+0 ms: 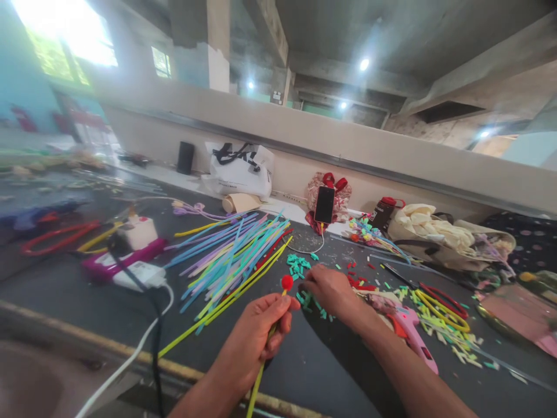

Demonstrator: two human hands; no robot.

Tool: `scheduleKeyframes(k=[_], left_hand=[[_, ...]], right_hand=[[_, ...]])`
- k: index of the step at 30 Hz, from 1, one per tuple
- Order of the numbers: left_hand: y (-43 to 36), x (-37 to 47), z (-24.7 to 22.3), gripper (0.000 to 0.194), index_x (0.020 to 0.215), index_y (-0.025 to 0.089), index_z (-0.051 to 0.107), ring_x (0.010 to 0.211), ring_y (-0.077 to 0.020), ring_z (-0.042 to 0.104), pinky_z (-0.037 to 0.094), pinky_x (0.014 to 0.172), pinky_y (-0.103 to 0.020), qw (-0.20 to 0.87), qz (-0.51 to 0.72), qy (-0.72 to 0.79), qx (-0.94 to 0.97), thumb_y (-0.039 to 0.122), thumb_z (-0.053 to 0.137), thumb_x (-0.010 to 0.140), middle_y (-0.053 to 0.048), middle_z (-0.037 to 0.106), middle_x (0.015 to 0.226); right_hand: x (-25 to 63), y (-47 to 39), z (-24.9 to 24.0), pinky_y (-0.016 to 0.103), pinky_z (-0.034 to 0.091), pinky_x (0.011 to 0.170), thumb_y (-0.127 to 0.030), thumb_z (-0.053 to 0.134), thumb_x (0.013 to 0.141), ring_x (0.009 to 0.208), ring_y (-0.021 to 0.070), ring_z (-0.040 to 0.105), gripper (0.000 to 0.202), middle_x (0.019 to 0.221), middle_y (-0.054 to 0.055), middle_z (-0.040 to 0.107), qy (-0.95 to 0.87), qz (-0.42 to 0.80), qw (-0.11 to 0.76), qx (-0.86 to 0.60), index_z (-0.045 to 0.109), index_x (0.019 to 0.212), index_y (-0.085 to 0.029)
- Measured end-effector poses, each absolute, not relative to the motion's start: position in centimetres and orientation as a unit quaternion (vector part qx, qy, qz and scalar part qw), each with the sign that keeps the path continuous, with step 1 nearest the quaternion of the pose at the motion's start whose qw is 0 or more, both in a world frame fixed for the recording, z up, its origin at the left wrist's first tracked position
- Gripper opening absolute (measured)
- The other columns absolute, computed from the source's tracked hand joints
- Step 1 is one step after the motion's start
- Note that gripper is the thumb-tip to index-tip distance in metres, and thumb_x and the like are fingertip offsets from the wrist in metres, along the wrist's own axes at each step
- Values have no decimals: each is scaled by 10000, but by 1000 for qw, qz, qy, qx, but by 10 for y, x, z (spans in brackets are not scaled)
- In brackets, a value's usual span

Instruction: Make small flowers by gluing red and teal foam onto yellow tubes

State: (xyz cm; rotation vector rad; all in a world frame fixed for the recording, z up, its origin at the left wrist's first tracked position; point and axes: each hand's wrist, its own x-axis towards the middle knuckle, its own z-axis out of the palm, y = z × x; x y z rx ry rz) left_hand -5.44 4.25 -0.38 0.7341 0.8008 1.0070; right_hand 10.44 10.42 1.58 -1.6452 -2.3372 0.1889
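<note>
My left hand point(265, 331) pinches a yellow-green stem point(256, 386) that runs down toward the lower edge. A fuzzy red ball point(287, 283) sits on the stem's top end, just above my fingertips. To the right, my right hand point(328, 288) reaches over the table with fingers bent down among small teal pieces point(298, 266). Its fingertips are partly hidden, and whether they hold a piece cannot be made out. More teal pieces lie below that hand, and small red pieces point(360, 283) lie beyond it.
Left of my hands lies a pile of coloured stems point(235, 261). A pink glue gun point(413, 339), scissors point(441, 307) and pale green pieces point(456, 342) are at the right. A phone point(324, 204) stands behind. A white cable point(145, 342) crosses the front edge.
</note>
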Motion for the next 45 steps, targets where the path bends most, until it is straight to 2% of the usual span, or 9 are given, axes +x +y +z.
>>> scheduleKeyframes(k=[6,9,13,17,25,31,34,41,45], left_hand=[[44,-54,-6,203,709,135,572,288,0,257,87,306,-152,739,454,363,340,334,528,721,71,441,463],[46,-51,-6,188,704,140,565,284,3,246,83,307,-153,741,444,372,339,327,540,713,76,440,454],[49,-49,-5,175,701,139,557,280,7,237,74,308,-155,745,428,369,354,313,542,714,79,440,450],[50,-49,-5,172,693,140,546,276,7,243,72,305,-154,738,432,374,358,312,550,710,78,445,448],[50,-48,-5,210,640,138,532,283,13,243,81,307,-144,727,428,393,365,336,555,703,79,431,442],[51,-45,-6,167,687,155,513,283,11,227,76,310,-144,723,426,398,370,265,628,637,106,391,410],[50,-44,-6,198,720,161,513,286,8,223,94,311,-144,719,435,400,365,244,651,605,115,381,407],[50,-44,-7,169,626,153,506,284,5,204,77,314,-158,710,452,387,378,278,617,647,108,366,385],[49,-45,-8,170,600,140,525,282,2,198,78,311,-160,701,450,389,392,279,590,674,107,337,367]], right_hand=[[121,100,19,205,369,521,-257,449,746,560,109,505,136,618,-26,541,-744,214,287,-564,552,705,-178],[122,94,12,185,345,411,-268,425,746,451,89,484,149,535,-50,490,-688,305,334,-568,528,728,-164],[119,88,7,174,360,380,-235,460,713,450,87,520,167,566,-43,540,-633,399,367,-553,533,837,-150],[119,85,7,175,376,381,-222,521,669,417,77,507,180,542,-41,577,-604,451,382,-535,564,821,-136],[126,83,9,141,223,317,-271,556,686,326,27,389,152,430,-68,503,-569,499,408,-510,542,613,-139],[110,73,7,148,204,327,-337,595,668,339,22,407,207,527,-43,551,-531,564,408,-483,530,638,-142],[97,67,7,148,182,321,-357,603,665,319,22,376,238,453,-51,519,-515,584,407,-478,526,615,-138],[89,59,6,154,143,319,-353,611,670,298,22,339,247,374,-72,459,-496,614,403,-464,530,587,-135],[94,59,4,153,169,330,-321,629,661,327,18,387,217,490,-43,542,-488,635,397,-448,549,610,-125]])
